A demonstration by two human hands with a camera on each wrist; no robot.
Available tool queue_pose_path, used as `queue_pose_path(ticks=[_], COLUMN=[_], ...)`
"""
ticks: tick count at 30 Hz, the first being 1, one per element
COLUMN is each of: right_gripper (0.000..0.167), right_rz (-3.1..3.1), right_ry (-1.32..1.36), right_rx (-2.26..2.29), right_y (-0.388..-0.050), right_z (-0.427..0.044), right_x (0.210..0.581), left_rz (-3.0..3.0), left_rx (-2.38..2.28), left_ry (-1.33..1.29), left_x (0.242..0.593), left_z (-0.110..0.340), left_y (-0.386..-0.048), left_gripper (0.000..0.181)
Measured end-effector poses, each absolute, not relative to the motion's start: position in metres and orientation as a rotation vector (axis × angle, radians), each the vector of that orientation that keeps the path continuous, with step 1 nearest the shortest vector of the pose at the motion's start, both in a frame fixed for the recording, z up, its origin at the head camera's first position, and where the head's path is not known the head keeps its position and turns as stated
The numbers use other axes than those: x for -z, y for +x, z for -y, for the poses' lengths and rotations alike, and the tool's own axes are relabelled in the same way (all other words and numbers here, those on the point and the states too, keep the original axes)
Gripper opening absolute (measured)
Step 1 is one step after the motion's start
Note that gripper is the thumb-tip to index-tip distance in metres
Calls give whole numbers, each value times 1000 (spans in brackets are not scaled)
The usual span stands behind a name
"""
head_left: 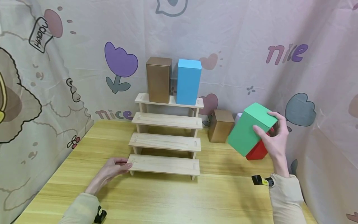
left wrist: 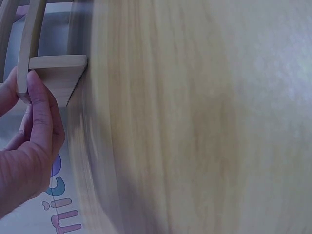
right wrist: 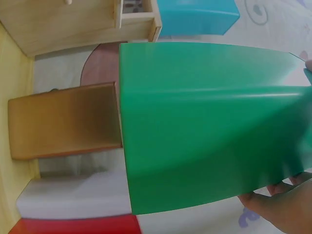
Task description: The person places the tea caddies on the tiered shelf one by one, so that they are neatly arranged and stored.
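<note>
My right hand (head_left: 275, 140) grips a green box (head_left: 247, 130) near its top and holds it tilted above the table. In the right wrist view the green box (right wrist: 209, 126) fills the middle, with fingertips along its lower edge. A wooden step shelf (head_left: 165, 141) with several tiers stands at the table's centre. My left hand (head_left: 110, 171) pinches the left end of its lowest tier between thumb and fingers, as the left wrist view also shows at the board's end (left wrist: 25, 63). On the top tier stand a brown box (head_left: 158, 81) and a blue box (head_left: 189, 82), side by side and upright.
Right of the shelf, another brown box (head_left: 221, 126) stands on the wooden table (head_left: 156, 199). Behind the green box are a red box (head_left: 255, 152), partly hidden, and a white box (right wrist: 78, 197). A printed curtain (head_left: 223, 28) hangs at the back and sides.
</note>
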State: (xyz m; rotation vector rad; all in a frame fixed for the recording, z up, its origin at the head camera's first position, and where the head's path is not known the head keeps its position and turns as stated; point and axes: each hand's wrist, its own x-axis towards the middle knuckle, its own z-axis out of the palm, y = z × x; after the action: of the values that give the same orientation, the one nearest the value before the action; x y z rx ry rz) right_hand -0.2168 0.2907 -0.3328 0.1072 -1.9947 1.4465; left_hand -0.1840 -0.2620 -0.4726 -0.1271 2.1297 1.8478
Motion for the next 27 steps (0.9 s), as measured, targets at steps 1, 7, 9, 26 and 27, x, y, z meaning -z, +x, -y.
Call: queue_pose_path(ticks=[1, 7, 9, 26, 27], right_gripper=[63, 63, 62, 60, 60], right_rz=[1998, 1986, 1992, 2041, 2042], right_ry=[118, 213, 238, 409, 419], right_rx=[-1450, -1509, -1512, -1483, -1496], right_y=[-218, -224, -226, -246, -247], right_z=[-289, -278, -275, -242, -240], right_x=[331, 320, 317, 294, 292], left_rz=[-2134, -2146, -2145, -2117, -2117], left_rx=[-1845, -1835, -1835, -1861, -1859], left_ry=[-126, -138, -138, -97, -100], left_x=[473, 473, 473, 475, 475], left_z=[262, 262, 262, 265, 265], left_y=[-184, -184, -184, -185, -185], left_gripper=[65, 64, 65, 66, 66])
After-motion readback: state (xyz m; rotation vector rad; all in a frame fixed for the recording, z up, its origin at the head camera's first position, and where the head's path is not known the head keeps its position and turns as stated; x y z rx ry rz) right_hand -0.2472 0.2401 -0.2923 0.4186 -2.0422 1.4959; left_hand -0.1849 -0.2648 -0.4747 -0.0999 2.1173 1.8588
